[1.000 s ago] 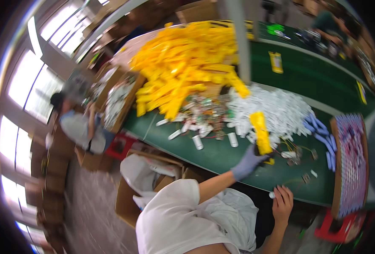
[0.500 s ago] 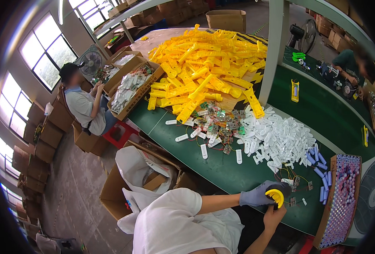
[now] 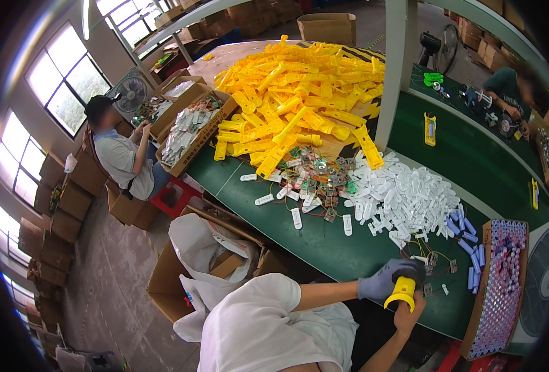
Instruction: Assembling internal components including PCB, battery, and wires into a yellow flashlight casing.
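We see glossy yellow plastic in the casing pile and in the held casing before it, smooth white plastic pieces at its near right, matt cardboard carton at its left.

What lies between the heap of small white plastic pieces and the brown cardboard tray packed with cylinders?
In the head view, loose blue-violet cylinders lie there on the green tabletop.
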Demonstrator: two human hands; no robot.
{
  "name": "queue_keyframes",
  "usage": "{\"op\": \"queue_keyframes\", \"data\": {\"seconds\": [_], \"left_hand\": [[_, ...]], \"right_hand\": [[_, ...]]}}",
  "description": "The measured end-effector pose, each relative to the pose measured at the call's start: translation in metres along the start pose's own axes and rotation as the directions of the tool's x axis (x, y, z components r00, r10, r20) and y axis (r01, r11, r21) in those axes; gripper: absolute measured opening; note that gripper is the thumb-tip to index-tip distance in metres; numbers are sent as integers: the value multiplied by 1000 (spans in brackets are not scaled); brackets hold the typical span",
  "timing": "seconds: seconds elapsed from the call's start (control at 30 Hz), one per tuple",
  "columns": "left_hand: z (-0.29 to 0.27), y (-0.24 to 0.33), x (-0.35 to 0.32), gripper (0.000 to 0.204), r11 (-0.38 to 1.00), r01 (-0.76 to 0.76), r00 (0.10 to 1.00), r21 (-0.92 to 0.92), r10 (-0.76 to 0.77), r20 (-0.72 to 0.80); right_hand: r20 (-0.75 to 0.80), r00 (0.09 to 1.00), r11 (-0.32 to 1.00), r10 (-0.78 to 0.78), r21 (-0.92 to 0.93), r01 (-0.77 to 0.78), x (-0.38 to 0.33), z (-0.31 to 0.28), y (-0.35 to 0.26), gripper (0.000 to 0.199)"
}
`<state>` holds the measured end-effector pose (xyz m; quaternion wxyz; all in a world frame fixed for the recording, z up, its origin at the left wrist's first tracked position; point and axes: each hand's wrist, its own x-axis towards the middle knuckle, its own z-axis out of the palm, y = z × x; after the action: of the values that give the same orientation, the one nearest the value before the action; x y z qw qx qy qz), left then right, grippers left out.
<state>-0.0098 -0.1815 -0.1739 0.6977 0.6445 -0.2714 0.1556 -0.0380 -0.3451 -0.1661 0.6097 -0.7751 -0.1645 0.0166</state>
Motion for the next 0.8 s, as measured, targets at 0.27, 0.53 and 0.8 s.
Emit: {"op": "queue_keyframes", "data": {"seconds": [0.27, 0.53, 0.8], "left_hand": [[-15, 0, 7, 24, 991, 60, 955, 123, -93, 281], [117, -74, 47, 26, 754, 480, 746, -448, -82, 661], [132, -85, 70, 29, 670, 585, 566, -457, 65, 822]], "right_hand": [[49, 964, 958, 262, -129, -254, -8, 9, 60, 25], [-214, 968, 981, 134, 167, -99, 3, 9, 3, 44], [-235, 938, 967, 254, 52, -249, 13, 34, -9, 46]]}}
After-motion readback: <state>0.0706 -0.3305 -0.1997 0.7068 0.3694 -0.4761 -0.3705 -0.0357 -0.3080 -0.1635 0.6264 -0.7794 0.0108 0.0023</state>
